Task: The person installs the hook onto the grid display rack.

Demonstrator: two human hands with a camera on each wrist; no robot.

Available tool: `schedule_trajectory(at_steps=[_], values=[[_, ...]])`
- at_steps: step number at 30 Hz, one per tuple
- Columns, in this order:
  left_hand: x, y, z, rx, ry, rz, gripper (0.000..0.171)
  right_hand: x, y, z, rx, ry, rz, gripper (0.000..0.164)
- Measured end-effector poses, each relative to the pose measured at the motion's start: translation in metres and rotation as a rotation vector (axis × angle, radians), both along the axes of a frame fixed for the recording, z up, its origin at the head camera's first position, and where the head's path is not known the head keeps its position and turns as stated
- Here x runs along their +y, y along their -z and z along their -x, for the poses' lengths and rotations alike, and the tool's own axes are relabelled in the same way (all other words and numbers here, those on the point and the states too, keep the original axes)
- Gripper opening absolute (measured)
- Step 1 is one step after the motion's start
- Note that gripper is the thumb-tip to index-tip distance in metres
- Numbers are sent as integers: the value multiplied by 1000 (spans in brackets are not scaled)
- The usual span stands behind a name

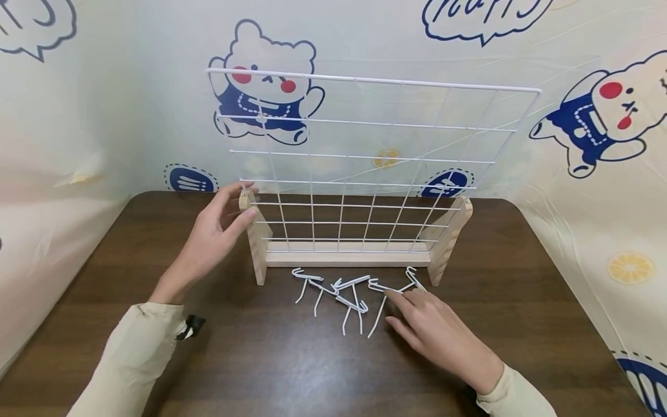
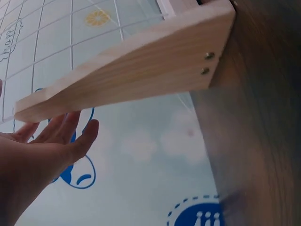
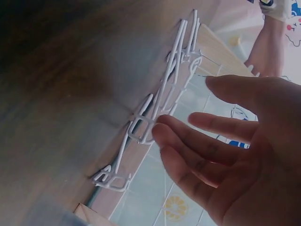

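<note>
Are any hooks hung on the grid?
No, the head view shows the hooks lying on the table, in front of the grid.

Head cam: high at 6 o'clock, facing forward and down over the dark brown wooden counter (image 1: 260, 359); farthest, widest view. Left wrist cam: close, at the outer face of the pale wooden side support (image 2: 127, 66), rolled, counter toward 3 o'clock. Right wrist cam: close on thin white metal hooks (image 3: 167, 75), rolled, counter toward 9 o'clock. All three share the white wire grid panel (image 1: 359, 183); head and right share the hooks.
</note>
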State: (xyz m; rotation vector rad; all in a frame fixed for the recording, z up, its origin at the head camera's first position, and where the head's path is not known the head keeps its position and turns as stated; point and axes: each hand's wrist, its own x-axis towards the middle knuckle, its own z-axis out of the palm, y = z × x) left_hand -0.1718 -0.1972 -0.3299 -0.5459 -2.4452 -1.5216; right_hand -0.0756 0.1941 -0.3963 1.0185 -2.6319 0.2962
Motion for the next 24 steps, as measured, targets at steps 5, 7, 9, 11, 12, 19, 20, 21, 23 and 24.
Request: schedule_trajectory(at_steps=[5, 7, 9, 11, 12, 19, 20, 21, 23, 24], values=[[9, 6, 12, 10, 78, -128, 41, -4, 1, 2, -51, 7, -45, 32], [12, 8, 15, 18, 95, -170, 40, -6, 3, 2, -75, 1, -63, 31], [14, 10, 18, 34, 100, -200, 38, -7, 4, 2, -92, -4, -80, 32], [15, 12, 21, 54, 105, -237, 36, -8, 6, 2, -103, -6, -93, 32], [16, 13, 22, 64, 109, -255, 35, -9, 7, 2, -106, -6, -97, 32], [15, 19, 28, 91, 125, -313, 35, -8, 15, 4, -68, -22, -98, 32], [15, 20, 28, 95, 123, -309, 35, -8, 16, 4, -53, -27, -97, 30], [15, 20, 29, 96, 124, -308, 36, -8, 17, 5, -38, -31, -95, 28], [16, 20, 30, 100, 122, -300, 36, -8, 18, 6, -11, -37, -91, 23], [16, 20, 30, 101, 121, -297, 35, -8, 18, 6, -2, -38, -88, 23]])
